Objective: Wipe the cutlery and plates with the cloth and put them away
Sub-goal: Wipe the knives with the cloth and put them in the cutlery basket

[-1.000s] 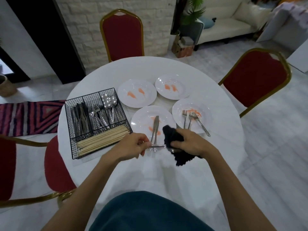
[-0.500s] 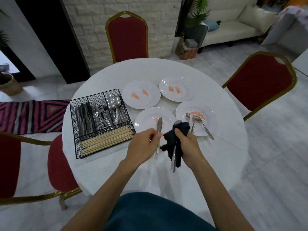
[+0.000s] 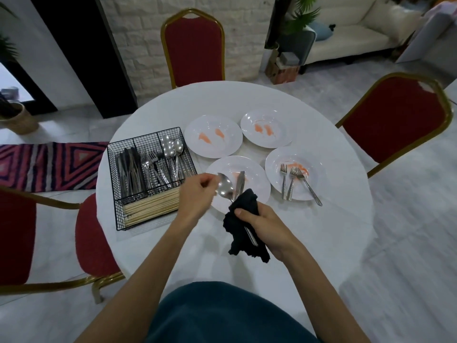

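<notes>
The right hand (image 3: 268,226) grips the black cloth (image 3: 243,219) round the spoon (image 3: 225,187) handle above the near-left plate (image 3: 259,179); the left hand (image 3: 197,194) pinches its bowl; a slack pinch could drop it onto the knife (image 3: 239,180). The wire caddy (image 3: 113,184) holds knives (image 3: 129,169), forks (image 3: 150,164), spoons (image 3: 171,149), wooden sticks (image 3: 150,206); three loose forks (image 3: 293,181) lie on the near-right plate (image 3: 317,167).

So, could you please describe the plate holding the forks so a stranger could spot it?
On the round white table, four white plates lie right of the wire cutlery basket. The plate is the near right one of the four. It alone carries three forks; the others carry none.
</notes>
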Available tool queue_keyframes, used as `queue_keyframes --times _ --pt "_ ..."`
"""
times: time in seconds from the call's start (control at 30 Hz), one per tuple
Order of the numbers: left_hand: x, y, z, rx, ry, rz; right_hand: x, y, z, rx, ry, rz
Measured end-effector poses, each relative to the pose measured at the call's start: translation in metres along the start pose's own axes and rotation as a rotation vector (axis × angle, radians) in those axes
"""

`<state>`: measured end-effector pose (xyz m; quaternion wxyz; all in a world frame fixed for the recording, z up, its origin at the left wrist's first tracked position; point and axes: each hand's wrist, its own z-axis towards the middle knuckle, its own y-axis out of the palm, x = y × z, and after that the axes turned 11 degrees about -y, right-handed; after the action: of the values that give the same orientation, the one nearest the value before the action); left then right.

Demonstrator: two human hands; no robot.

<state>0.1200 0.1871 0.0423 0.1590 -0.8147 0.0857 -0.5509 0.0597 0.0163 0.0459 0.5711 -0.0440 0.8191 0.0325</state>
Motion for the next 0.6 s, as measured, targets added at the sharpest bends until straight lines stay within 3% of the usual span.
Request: queue_keyframes --times 0.13,0.37,0.53,0.6 --pt "-0.006 0.008 0.000 -0.094 0.005 0.122 -0.005 0.004 0.004 0.071 0.020 0.042" --pt "-0.016 0.002 0.025 0.170 -0.133 -0.046 0.014 0.011 0.008 0.027 0.051 0.087" --pt "-0.038 0.034 0.001 -0.026 -0.282 -0.097 0.016 0.024 0.034 0.061 0.056 -0.012" --pt "-0.041 0.028 0.010 -0.025 -0.332 -0.122 0.018 0.024 0.041 0.035 0.072 -0.044"
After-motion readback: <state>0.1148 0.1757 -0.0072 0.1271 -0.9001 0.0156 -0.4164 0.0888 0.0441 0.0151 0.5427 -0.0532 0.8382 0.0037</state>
